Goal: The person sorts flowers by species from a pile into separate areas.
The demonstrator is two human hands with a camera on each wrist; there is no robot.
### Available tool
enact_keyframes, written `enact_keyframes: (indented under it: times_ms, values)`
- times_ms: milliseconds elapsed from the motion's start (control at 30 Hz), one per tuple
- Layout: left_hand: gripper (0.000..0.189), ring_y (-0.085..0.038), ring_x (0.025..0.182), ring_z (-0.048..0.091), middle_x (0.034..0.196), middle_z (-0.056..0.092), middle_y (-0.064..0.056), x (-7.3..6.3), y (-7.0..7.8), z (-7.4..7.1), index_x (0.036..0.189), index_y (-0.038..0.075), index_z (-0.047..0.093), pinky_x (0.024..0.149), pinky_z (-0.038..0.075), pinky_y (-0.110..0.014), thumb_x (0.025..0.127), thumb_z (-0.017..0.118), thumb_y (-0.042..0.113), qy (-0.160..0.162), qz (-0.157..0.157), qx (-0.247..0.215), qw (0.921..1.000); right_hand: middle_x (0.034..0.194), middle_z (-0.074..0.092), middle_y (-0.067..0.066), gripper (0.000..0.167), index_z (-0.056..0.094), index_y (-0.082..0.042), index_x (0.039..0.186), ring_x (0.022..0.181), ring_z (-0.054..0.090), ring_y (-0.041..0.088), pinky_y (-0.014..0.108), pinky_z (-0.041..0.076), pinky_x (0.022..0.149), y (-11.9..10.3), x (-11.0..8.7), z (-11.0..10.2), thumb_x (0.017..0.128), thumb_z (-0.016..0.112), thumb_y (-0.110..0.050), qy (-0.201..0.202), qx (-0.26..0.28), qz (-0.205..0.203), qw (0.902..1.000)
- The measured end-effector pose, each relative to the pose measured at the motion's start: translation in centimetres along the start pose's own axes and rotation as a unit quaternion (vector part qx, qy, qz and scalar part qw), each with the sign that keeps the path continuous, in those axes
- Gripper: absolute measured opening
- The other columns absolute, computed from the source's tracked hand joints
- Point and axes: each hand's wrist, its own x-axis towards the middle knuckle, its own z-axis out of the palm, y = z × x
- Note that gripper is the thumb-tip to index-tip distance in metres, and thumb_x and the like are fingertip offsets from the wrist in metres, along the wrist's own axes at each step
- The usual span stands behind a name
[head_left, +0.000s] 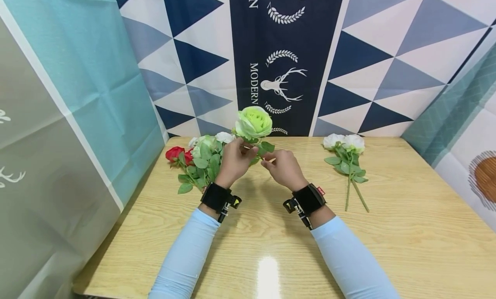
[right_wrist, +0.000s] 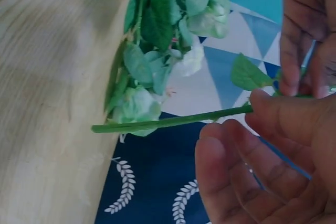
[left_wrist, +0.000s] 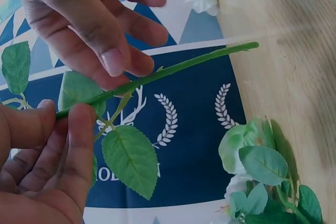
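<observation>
A pale green artificial rose [head_left: 253, 121] is held upright above the far part of the table. My left hand [head_left: 234, 161] pinches its stem just below the leaves, between thumb and fingers. In the left wrist view the bare green stem [left_wrist: 205, 60] sticks out past that grip, a leaf [left_wrist: 129, 161] hanging beside it. My right hand [head_left: 284, 170] is alongside the stem, its thumb and fingers loosely bent and spread around it. In the right wrist view the right thumb [right_wrist: 262, 106] overlaps the stem, while the other fingertips stay apart below.
Behind my left hand lies a pile of artificial flowers: red roses [head_left: 175, 153], a pale green one [head_left: 207, 143] and white ones [head_left: 224, 137]. Two white roses [head_left: 345, 143] with leafy stems lie on the right of the wooden table [head_left: 240, 243]. A patterned curtain [head_left: 286, 45] hangs behind.
</observation>
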Motion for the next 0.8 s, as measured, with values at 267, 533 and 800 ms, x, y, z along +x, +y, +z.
enact_keyframes:
  times_ms: [267, 533, 800]
  values:
    - [0.017, -0.029, 0.093, 0.075, 0.103, 0.071, -0.018, -0.04, 0.26, 0.16, 0.112, -0.003, 0.067, 0.074, 0.060, -0.031, 0.100, 0.068, 0.009, -0.017, 0.008, -0.002, 0.9998, 0.104, 0.077, 0.018, 0.015, 0.078, 0.000, 0.107, 0.079, 0.076, 0.028, 0.037, 0.055, 0.061, 0.69, 0.06, 0.31, 0.097, 0.072, -0.010, 0.029, -0.010, -0.007, 0.9995]
    - [0.013, -0.030, 0.085, 0.075, 0.099, 0.071, -0.018, -0.10, 0.22, 0.06, 0.106, -0.003, 0.066, 0.069, 0.059, -0.031, 0.100, 0.068, 0.008, -0.021, 0.015, -0.027, 0.9993, 0.099, 0.078, 0.015, 0.012, 0.078, 0.000, 0.102, 0.068, 0.072, 0.021, 0.035, 0.054, 0.058, 0.64, 0.01, 0.27, 0.095, 0.073, -0.008, 0.032, -0.012, -0.024, 0.9991]
    - [0.012, -0.028, 0.079, 0.073, 0.091, 0.071, -0.014, 0.27, 0.33, -0.14, 0.104, -0.002, 0.067, 0.069, 0.059, -0.032, 0.100, 0.068, 0.010, -0.012, 0.011, -0.033, 0.9993, 0.079, 0.073, 0.007, 0.011, 0.077, 0.000, 0.097, 0.058, 0.062, 0.013, 0.032, 0.049, 0.055, 0.18, 0.06, 0.20, 0.097, 0.068, -0.006, 0.011, -0.015, -0.033, 0.9993]
